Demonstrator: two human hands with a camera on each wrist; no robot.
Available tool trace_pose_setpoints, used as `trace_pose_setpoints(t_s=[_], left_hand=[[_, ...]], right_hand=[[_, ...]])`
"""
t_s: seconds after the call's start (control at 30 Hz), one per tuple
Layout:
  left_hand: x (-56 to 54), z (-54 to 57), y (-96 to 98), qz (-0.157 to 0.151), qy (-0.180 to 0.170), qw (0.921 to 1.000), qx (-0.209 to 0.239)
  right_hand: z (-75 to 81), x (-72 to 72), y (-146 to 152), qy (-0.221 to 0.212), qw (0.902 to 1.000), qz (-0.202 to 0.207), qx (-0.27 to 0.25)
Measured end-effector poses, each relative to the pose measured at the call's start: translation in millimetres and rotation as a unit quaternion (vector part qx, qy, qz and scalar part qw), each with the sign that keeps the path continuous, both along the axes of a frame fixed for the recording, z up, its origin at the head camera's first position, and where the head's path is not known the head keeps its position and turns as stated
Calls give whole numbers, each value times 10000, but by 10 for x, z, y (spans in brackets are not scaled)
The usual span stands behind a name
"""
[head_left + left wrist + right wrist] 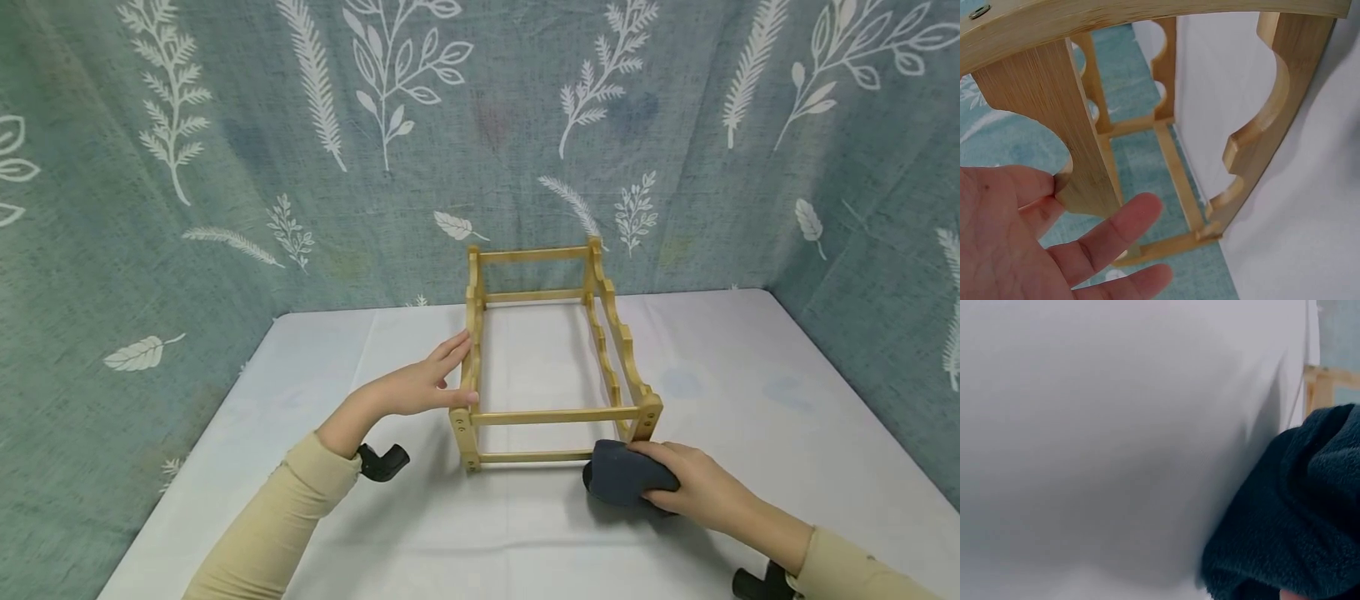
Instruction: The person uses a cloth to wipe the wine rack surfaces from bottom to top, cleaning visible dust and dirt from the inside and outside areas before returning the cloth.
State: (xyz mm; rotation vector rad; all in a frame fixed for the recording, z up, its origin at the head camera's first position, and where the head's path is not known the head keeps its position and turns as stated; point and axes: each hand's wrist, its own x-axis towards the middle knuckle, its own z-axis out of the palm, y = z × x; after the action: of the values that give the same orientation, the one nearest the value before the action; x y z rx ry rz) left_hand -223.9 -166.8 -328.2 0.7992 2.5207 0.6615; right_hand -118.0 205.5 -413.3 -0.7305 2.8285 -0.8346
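Resting on the left side of the wooden rack [555,416] in the head view, the left hand [408,389] comes from the lower left, fingers pointing away and thumb reaching across toward the rack's inside. The rack stands mid-table [337,358]. From the lower right, the right hand [701,483] grips a dark cloth [622,475] at the rack's near right leg, thumb uppermost. In the left wrist view, the fingers lie apart around a notched side board [1094,169]; whether they pinch it, I cannot tell. The right wrist view shows the cloth bunched, hiding most of the hand except a sliver of skin at the bottom edge.
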Motion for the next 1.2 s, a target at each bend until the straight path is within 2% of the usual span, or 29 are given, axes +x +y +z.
trace_pose_setpoints(t_s=[0.17, 0.27, 0.37, 0.53, 0.67, 0.77, 0.93, 1.2], left_hand=[[-1, -5, 0, -30, 15, 10000, 71], [12, -3, 4, -31, 18, 10000, 86], [25, -8, -6, -14, -8, 10000, 64], [22, -6, -22, 19, -90, 9999, 108], [6, -2, -19, -47, -137, 9997, 182], [-1, -9, -9, -69, -173, 9997, 179], [-7, -18, -1, -22, -199, 9995, 253], [-1, -26, -9, -58, -93, 9996, 252]], right_hand=[[22, 30, 25, 85, 9997, 206, 71], [85, 79, -126, 145, 9985, 512, 113], [131, 91, -376, 232, 9957, 891, -69], [112, -32, -895, 83, 9909, 1291, -364], [41, -165, -1267, -115, 9888, 1426, -415], [-7, -230, -1434, -123, 9883, 1440, -480], [-15, -254, -1435, -47, 9923, 1172, -401], [23, -155, -1010, -174, 9972, 688, -221]])
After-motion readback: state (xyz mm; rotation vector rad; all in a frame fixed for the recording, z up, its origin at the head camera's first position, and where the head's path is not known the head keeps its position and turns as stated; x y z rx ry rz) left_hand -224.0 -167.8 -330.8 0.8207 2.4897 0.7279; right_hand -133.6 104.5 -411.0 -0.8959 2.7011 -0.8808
